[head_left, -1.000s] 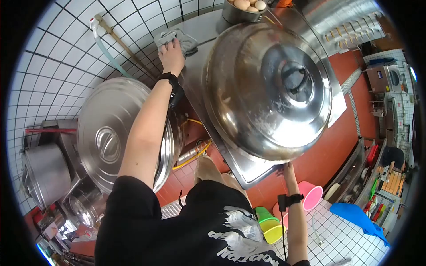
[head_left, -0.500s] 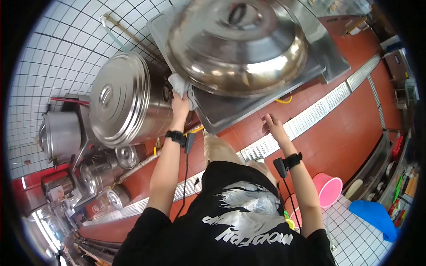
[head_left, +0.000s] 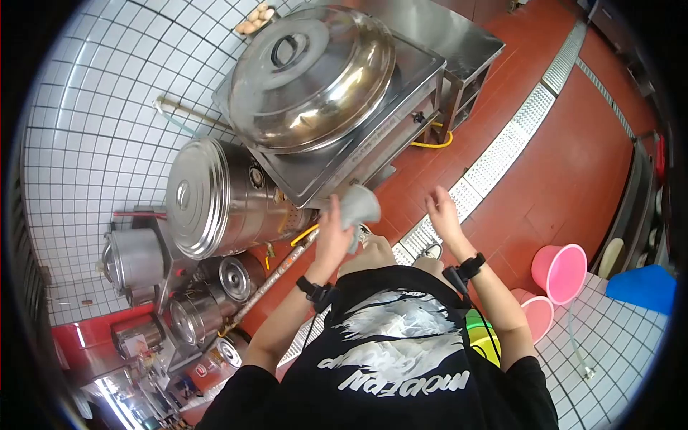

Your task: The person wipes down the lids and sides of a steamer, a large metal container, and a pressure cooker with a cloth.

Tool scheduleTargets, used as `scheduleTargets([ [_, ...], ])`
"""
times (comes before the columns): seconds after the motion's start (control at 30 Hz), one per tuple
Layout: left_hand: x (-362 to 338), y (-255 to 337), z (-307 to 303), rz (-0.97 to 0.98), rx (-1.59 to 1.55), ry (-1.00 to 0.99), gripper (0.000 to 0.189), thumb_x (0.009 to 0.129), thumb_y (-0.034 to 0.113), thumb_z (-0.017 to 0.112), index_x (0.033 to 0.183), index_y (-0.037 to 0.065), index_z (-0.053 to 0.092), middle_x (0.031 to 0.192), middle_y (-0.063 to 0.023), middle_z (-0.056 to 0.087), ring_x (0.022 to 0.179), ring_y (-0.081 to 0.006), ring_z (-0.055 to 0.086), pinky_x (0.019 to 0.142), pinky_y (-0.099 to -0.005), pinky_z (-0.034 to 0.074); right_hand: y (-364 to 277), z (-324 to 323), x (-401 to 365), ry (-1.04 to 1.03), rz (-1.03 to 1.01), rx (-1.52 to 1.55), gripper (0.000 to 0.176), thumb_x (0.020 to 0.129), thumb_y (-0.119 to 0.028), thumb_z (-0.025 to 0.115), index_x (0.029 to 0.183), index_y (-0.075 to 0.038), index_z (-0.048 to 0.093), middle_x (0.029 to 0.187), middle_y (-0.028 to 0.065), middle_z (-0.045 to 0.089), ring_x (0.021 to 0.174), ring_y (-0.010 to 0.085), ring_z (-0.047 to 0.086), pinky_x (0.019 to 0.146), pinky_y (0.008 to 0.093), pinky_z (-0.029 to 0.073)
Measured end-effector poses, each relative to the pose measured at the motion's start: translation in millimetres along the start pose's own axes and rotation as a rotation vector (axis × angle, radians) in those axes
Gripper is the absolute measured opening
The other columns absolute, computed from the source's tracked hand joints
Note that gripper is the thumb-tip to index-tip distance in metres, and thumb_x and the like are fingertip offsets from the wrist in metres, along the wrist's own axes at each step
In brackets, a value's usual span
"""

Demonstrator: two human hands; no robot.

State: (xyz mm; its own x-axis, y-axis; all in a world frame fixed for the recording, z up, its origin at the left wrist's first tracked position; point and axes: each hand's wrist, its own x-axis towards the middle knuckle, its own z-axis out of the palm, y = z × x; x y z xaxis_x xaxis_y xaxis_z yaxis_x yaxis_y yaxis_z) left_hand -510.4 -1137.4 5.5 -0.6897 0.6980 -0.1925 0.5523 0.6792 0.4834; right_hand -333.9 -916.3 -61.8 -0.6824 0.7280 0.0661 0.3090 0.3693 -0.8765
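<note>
My left hand (head_left: 334, 233) holds a grey cloth (head_left: 358, 208) in front of my body, just off the near corner of the steel stove. The cloth hangs from between my fingers and thumb. My right hand (head_left: 443, 211) is raised over the floor with nothing in it, its fingers apart. On the stove (head_left: 315, 175) sits a large domed steel lid (head_left: 308, 79) with a dark handle. A tall lidded steel pot (head_left: 215, 197) stands left of the stove, beyond my left hand.
A smaller pot (head_left: 134, 259) and further lidded pots (head_left: 195, 317) line the left side. A metal drain grating (head_left: 502, 158) crosses the red floor. Pink tubs (head_left: 559, 274) and a blue item (head_left: 641, 289) are at the right. A yellow hose (head_left: 433, 145) lies below the stove.
My left hand has come away from the gap between pot and stove, carrying the cloth toward my body. The view has shifted, showing more of the stove's front.
</note>
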Motion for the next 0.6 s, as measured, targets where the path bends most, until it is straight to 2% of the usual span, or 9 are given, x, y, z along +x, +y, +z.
scheduleTargets([
  [0.03,4.2,12.6,3.3,0.21,0.035,0.039,0.097,0.074,0.003,0.073,0.155,0.001,0.019,0.131,-0.0305,0.047,0.122,-0.0459,0.049,0.104,-0.0462,0.044,-35.1,-10.3,1.2,0.036,-0.147,0.003,0.02,0.091,-0.004,0.058,0.111,-0.001,0.06,0.106,0.0185,0.061,0.102,0.036,0.059,0.089,0.0412,0.049],
  [0.13,27.9,49.3,-1.7,0.417,0.073,-0.051,0.089,0.075,0.001,0.071,0.152,0.001,0.027,0.124,-0.0253,0.05,0.119,-0.046,0.052,0.1,-0.0453,0.045,-95.2,-24.9,8.9,-0.064,-0.475,0.111,0.027,0.088,-0.001,0.063,0.114,-0.002,0.061,0.121,0.0172,0.056,0.114,0.0375,0.052,0.098,0.0441,0.045],
  [0.2,40.1,68.9,-12.8,0.475,0.045,-0.087,0.081,0.074,0.001,0.071,0.146,0.001,0.033,0.125,-0.024,0.049,0.12,-0.0451,0.051,0.1,-0.044,0.046,-85.0,-4.6,11.1,-0.085,-0.508,0.084,0.038,0.091,-0.011,0.065,0.127,-0.004,0.057,0.128,0.0178,0.055,0.121,0.0384,0.051,0.104,0.0431,0.043],
  [0.27,49.0,81.0,-22.1,0.508,-0.113,-0.067,0.077,0.074,0.001,0.071,0.142,0.001,0.036,0.121,-0.0234,0.05,0.119,-0.045,0.052,0.101,-0.0431,0.046,-74.2,18.0,11.0,-0.117,-0.35,0.166,0.056,0.093,-0.022,0.067,0.143,-0.007,0.046,0.141,0.0194,0.049,0.13,0.0378,0.047,0.112,0.0419,0.038],
  [0.3,50.7,87.6,-32.4,0.455,-0.129,-0.09,0.074,0.075,0.002,0.072,0.14,0.002,0.038,0.124,-0.0217,0.051,0.12,-0.0411,0.053,0.102,-0.0415,0.046,-70.2,23.6,11.9,-0.244,-0.173,0.46,0.071,0.094,-0.031,0.067,0.153,-0.01,0.034,0.149,0.0183,0.043,0.137,0.0321,0.042,0.115,0.0402,0.033],
  [0.4,62.2,74.0,-42.0,0.469,-0.34,-0.225,0.077,0.077,0.004,0.074,0.144,0.004,0.036,0.132,-0.0183,0.051,0.125,-0.0342,0.054,0.102,-0.0399,0.046,-90.8,24.8,3.8,-0.329,0.119,0.832,0.074,0.094,-0.03,0.069,0.154,-0.011,0.031,0.149,0.017,0.042,0.139,0.0267,0.04,0.114,0.0384,0.033],
  [0.53,83.0,-8.8,-52.3,0.26,-0.752,-0.538,0.068,0.088,0.002,0.066,0.149,0.008,0.037,0.142,-0.0127,0.049,0.126,-0.0274,0.054,0.102,-0.0384,0.047,-67.9,83.5,1.0,-0.404,0.456,0.937,0.059,0.09,-0.029,0.074,0.134,-0.002,0.046,0.126,0.0144,0.059,0.119,0.0222,0.055,0.104,0.0359,0.042],
  [0.57,91.0,-33.0,-67.2,0.378,-0.52,-0.419,0.049,0.093,0.003,0.061,0.141,0.006,0.05,0.141,-0.0124,0.052,0.125,-0.0256,0.055,0.101,-0.036,0.047,-65.0,103.4,1.0,-0.309,0.539,0.804,0.05,0.088,-0.028,0.076,0.121,-0.001,0.049,0.112,0.0123,0.063,0.105,0.0199,0.061,0.092,0.0345,0.049],
  [0.6,97.2,-51.2,-87.0,0.466,-0.248,-0.292,0.039,0.092,0.006,0.06,0.132,0.003,0.058,0.139,-0.0174,0.053,0.127,-0.0356,0.053,0.106,-0.0417,0.044,-66.7,115.8,4.9,-0.269,0.571,0.812,0.05,0.088,-0.028,0.076,0.121,-0.001,0.049,0.112,0.0123,0.063,0.105,0.0199,0.061,0.092,0.0345,0.049],
])
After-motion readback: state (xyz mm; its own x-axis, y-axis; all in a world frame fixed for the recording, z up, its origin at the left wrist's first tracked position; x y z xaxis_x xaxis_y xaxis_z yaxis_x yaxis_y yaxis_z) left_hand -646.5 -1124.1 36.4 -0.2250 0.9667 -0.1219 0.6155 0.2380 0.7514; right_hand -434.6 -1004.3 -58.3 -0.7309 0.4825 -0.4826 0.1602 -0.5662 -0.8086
